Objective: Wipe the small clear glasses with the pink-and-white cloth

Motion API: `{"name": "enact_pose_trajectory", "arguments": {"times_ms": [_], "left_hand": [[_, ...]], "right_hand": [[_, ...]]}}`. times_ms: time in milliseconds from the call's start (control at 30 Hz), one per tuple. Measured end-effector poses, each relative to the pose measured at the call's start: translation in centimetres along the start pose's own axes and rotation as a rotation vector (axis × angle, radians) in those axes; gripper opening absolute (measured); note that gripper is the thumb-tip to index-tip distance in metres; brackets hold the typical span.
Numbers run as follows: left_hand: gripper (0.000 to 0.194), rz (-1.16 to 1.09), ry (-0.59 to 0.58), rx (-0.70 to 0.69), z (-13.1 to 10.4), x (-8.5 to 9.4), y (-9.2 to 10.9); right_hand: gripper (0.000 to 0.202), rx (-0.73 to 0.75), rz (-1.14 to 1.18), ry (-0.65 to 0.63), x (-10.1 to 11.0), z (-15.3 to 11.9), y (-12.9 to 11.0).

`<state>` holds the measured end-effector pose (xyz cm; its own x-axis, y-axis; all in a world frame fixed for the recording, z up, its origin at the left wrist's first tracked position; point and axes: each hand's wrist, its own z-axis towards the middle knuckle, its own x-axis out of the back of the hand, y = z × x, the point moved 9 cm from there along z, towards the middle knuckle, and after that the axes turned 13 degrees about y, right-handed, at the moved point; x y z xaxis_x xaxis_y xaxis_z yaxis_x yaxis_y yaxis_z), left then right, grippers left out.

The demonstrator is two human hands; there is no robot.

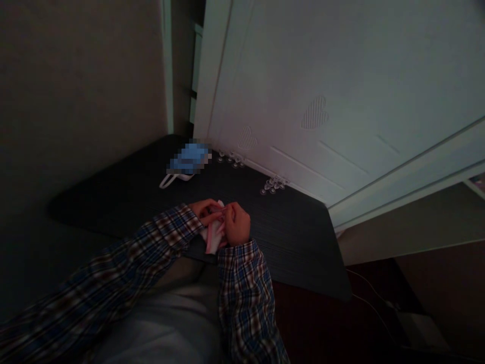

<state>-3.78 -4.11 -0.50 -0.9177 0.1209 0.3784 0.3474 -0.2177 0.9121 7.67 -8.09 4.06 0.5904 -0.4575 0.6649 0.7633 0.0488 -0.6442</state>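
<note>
Close to the front edge of a dark table (299, 237), both my hands hold a small pink and white cloth piece (214, 236). My left hand (206, 211) has its fingers closed on the cloth's upper part. With fingers curled into a pinch, my right hand (238, 223) meets the left at the top of the cloth. Something small and thin shows between the fingertips, too dim to name. One pink-edged end of the cloth hangs down between my wrists. Much of it is hidden behind the fingers.
Behind the hands lie two groups of small clear pieces, one nearer (274, 185) and one farther (232, 158), by a white panel (341, 60) with heart shapes. A blurred-out blue item with a white strap (168, 180) stands at the back left. Thin cables (369, 283) run down at right.
</note>
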Motion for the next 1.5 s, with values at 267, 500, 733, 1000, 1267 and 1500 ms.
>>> {"name": "enact_pose_trajectory", "arguments": {"times_ms": [267,500,733,1000,1267,1500], "left_hand": [[0.039,-0.079,0.019,-0.015,-0.3,0.1,0.4],[0.036,-0.088,0.012,-0.096,-0.1,0.2,0.7],[0.031,-0.087,-0.014,-0.136,-0.2,0.3,1.3],[0.028,-0.071,0.023,-0.104,-0.5,0.4,1.6],[0.030,-0.105,0.011,-0.008,-0.5,0.4,0.9],[0.036,-0.062,-0.005,-0.027,-0.6,0.2,0.6]], "right_hand": [[0.031,0.012,0.009,0.027,0.2,-0.2,-0.3],[0.029,-0.043,0.024,0.032,0.3,-0.1,0.0],[0.031,-0.042,0.030,0.074,0.7,-0.2,-0.1],[0.033,-0.085,0.037,0.127,1.1,-0.1,0.4],[0.034,-0.070,0.067,0.133,1.3,-0.2,0.1],[0.032,-0.082,0.088,0.222,2.2,-0.1,0.1]]}}
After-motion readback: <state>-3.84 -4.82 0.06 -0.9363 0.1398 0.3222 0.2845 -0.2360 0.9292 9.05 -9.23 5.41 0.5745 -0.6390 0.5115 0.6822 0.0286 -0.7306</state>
